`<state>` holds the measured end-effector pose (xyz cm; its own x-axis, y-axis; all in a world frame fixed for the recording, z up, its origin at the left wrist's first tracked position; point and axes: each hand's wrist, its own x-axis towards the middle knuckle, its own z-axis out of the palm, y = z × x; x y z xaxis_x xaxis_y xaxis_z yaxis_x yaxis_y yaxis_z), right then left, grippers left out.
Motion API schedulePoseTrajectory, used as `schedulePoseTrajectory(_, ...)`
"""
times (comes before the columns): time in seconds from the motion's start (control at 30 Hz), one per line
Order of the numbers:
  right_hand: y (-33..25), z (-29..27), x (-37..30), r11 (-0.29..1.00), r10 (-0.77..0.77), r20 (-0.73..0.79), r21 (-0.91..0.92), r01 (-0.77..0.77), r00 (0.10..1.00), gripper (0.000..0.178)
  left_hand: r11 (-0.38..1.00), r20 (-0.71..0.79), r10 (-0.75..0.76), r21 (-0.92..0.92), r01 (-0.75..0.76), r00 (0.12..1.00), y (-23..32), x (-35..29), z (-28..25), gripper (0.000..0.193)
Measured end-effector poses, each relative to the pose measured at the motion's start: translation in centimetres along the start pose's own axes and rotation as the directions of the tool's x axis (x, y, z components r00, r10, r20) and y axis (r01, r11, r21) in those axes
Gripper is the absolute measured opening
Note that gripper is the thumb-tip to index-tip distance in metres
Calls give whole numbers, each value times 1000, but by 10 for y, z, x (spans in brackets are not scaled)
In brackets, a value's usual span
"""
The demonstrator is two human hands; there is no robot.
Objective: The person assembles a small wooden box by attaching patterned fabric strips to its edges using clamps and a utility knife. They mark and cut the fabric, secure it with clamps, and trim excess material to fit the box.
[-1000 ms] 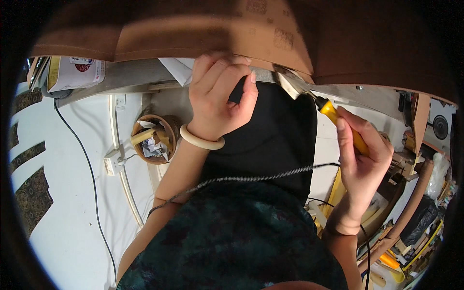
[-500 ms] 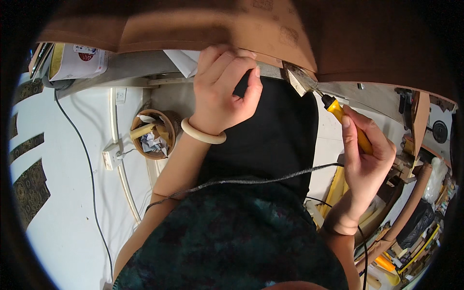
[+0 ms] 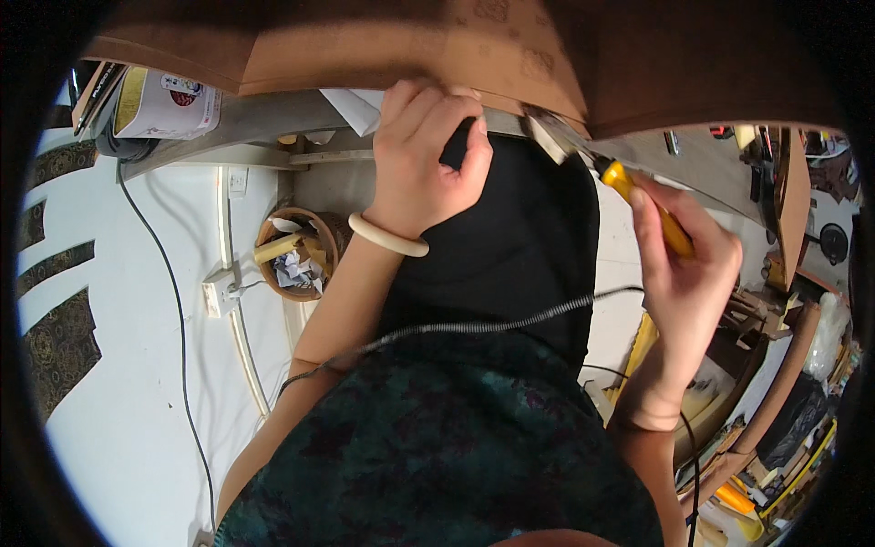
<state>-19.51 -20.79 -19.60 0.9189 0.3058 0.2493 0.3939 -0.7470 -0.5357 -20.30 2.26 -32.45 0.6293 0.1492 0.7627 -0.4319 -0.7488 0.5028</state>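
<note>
A large brown leather-like piece with stitched edges and faint stamped patterns spreads over the worktop at the top of the view. My left hand is closed at its front edge, fingers curled and thumb bent; the fingertips are partly hidden there. A pale bangle circles that wrist. On the right, my right hand grips a yellow-handled tool with a dark collar, metal shaft and flat, pale end. That end, blurred, lies close to the leather edge, right of my left hand; I cannot tell whether they touch.
A bin with paper scraps stands below the worktop, left of my left arm. A dark coiled cable crosses my body. A white tin sits at the worktop's left end. Rolls and scraps crowd a shelf at the lower right.
The tool's flat end has moved slightly left and up along the leather edge, with my right hand following. My left hand stays at the edge; the whole view has shifted slightly.
</note>
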Motion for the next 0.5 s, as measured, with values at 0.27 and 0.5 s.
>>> schedulePoseTrajectory(0.27, 15, -31, -42, 961, 174, -110, 234, -145, 979, 14, 998, 108, 38, 47, -43, 993, 3, -7, -1, 29)
schedulePoseTrajectory(0.5, 20, -55, -76, 944, 179, -148, 306, -127, 973, 18, 975, 210, 1, 216, -48, 978, 28, 2, -8, 28)
